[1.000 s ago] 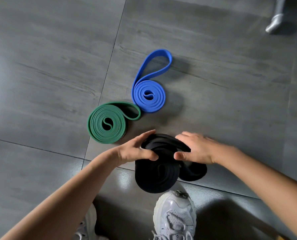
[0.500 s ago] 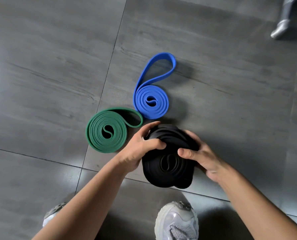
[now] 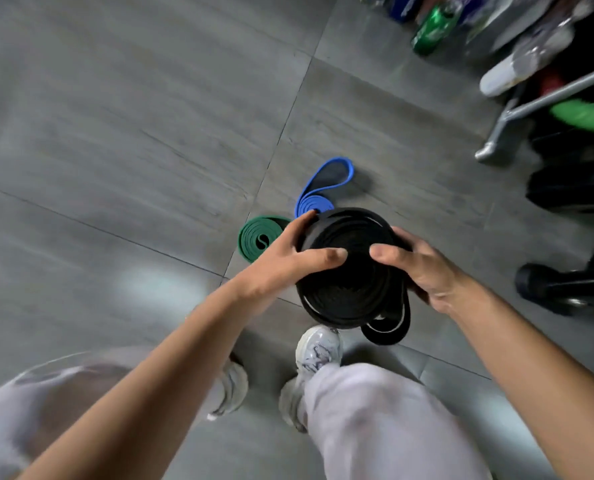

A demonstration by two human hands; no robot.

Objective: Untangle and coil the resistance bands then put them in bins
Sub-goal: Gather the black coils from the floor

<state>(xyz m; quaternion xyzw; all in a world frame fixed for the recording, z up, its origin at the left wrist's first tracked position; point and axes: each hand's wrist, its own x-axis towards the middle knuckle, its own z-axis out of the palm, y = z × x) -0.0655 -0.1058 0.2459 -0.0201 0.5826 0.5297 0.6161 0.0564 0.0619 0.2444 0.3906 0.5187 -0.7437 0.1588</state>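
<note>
Black band point(image 3: 347, 292), flat rubbery spiral coil

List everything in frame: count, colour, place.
black band: 1, black, coiled, held above the floor in both hands, loose tail hanging lower right
blue band: 1, blue, coiled, on the floor beyond the black band
green band: 1, green, coiled, on the floor left of the blue band
floor: grey tiles
metal frame: 1, silver, top right
green bottle: 1, green, top right, blurred
shoes: 2, pale, bottom centre
trousers: pale, bottom
left hand: grips the black band's left side
right hand: grips its right side
</note>
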